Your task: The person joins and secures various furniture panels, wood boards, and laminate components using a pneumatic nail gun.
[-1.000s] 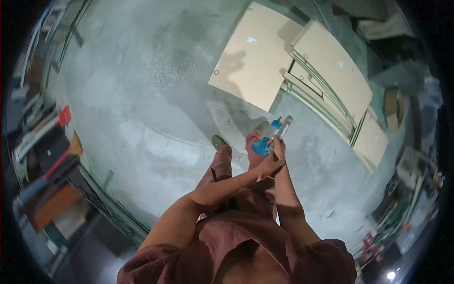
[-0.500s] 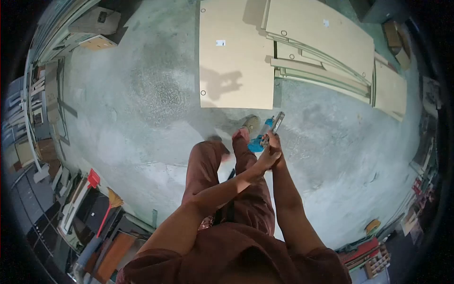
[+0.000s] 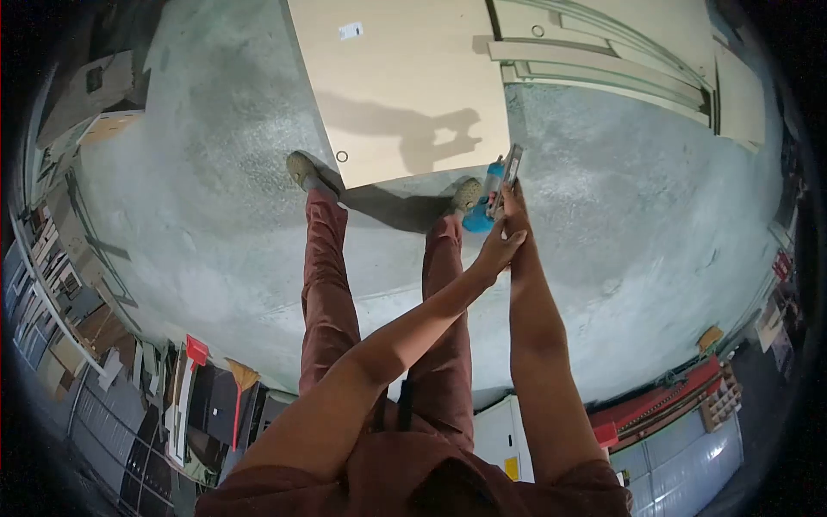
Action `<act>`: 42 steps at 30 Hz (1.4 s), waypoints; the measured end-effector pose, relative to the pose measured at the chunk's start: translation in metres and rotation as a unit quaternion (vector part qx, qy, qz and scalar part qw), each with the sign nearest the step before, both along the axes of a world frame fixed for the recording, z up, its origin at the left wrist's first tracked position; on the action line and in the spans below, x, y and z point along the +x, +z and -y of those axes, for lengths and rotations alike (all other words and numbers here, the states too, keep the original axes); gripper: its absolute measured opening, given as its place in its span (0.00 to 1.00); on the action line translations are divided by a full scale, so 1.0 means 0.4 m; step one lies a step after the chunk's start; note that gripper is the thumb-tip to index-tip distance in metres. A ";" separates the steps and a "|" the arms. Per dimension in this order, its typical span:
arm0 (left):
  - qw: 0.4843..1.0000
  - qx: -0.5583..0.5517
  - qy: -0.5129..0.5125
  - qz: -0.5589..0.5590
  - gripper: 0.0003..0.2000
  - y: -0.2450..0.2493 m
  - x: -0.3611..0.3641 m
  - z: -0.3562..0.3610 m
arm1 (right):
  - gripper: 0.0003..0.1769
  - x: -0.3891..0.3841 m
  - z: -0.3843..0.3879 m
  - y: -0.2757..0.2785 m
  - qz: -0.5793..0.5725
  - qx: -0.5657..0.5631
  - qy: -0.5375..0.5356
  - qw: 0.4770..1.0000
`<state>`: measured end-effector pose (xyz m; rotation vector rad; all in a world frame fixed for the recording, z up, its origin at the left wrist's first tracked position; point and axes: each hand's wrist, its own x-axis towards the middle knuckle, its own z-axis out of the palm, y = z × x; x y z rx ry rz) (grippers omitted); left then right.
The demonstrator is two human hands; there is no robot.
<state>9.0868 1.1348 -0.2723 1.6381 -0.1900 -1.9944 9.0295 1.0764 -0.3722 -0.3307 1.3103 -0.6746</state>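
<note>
My right hand grips a blue-and-grey power tool, held out in front of me above the floor. A long grey bar on the tool points forward, with blue body parts to its left. The tool's exact kind cannot be made out, and my fingers hide its handle. My left hand is closed around my right wrist, thumb on top. Beyond the tool, a large pale board lies on the floor, bearing a ring mark, a small white label and the shadow of my arms.
More pale boards lie stacked at the far right. My shoes stand near the board's close edge on the concrete floor. A broom, a red dustpan and leaning panels line the left side. Behind me at right is a red rack.
I have stepped forward, my left foot now beside the board's near corner. The view has turned, and the tool is nearer the board. My left hand has slid back along my right wrist.
</note>
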 end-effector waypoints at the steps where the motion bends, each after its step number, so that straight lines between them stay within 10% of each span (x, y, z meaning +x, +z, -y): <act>1: 1.000 0.002 0.000 -0.015 0.34 0.015 0.118 0.042 | 0.25 0.097 0.041 0.017 -0.042 0.037 -0.002 0.998; 14: 1.000 0.006 0.019 -0.004 0.34 -0.112 0.275 0.121 | 0.23 0.239 0.110 -0.099 -0.134 0.074 0.034 0.988; 19: 0.999 0.020 0.043 -0.006 0.29 -0.073 0.369 0.091 | 0.27 0.359 0.097 -0.119 -0.220 -0.020 0.207 0.953; 30: 0.974 -0.037 0.209 0.079 0.25 -0.027 0.682 0.043 | 0.26 0.779 -0.008 -0.166 -0.016 0.036 0.330 0.943; 32: 0.980 0.033 0.141 0.134 0.24 -0.033 0.712 0.050 | 0.25 0.805 -0.018 -0.183 0.004 0.054 0.295 0.954; 33: 0.942 -0.149 0.073 0.293 0.26 -0.106 0.689 -0.024 | 0.24 0.822 0.005 -0.122 -0.025 0.063 0.277 0.958; 37: 0.971 0.012 0.231 0.056 0.26 -0.061 0.713 0.043 | 0.23 0.814 0.006 -0.167 -0.052 0.030 0.335 0.940; 42: 0.987 0.026 0.157 0.016 0.31 -0.040 0.649 0.149 | 0.28 0.715 0.132 -0.132 -0.090 0.029 0.232 0.968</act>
